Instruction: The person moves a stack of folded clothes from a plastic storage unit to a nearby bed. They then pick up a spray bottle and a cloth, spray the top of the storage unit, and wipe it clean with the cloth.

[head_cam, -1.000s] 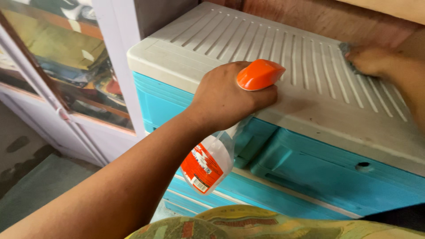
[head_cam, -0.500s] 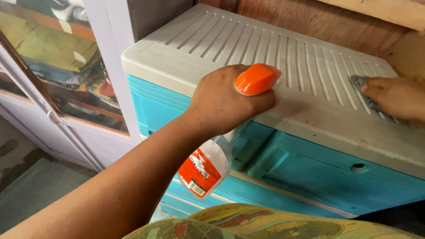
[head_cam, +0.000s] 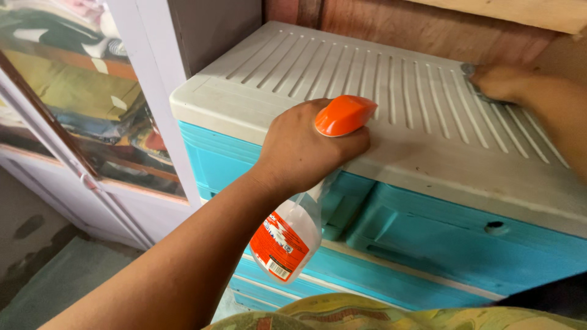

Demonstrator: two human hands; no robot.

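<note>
My left hand (head_cam: 302, 150) grips a spray bottle (head_cam: 287, 238) by its neck. The bottle's orange trigger head (head_cam: 345, 115) rests above the front edge of a ribbed white lid (head_cam: 342, 79), and its clear body with a red label hangs down in front. The lid tops a turquoise cooler box (head_cam: 428, 244). My right hand (head_cam: 501, 82) presses a small grey cloth (head_cam: 471, 70) flat on the lid's far right part, near the wooden wall. Most of the cloth is hidden under the fingers.
A white-framed glass cabinet door (head_cam: 92, 122) stands at the left with folded fabrics behind the glass. A wooden wall (head_cam: 428, 30) backs the cooler. Grey-green floor (head_cam: 61, 281) shows at the lower left. Patterned cloth (head_cam: 367, 315) lies at the bottom edge.
My right hand with the cloth has slid back and forth along the far part of the lid. The left hand and bottle have kept their place.
</note>
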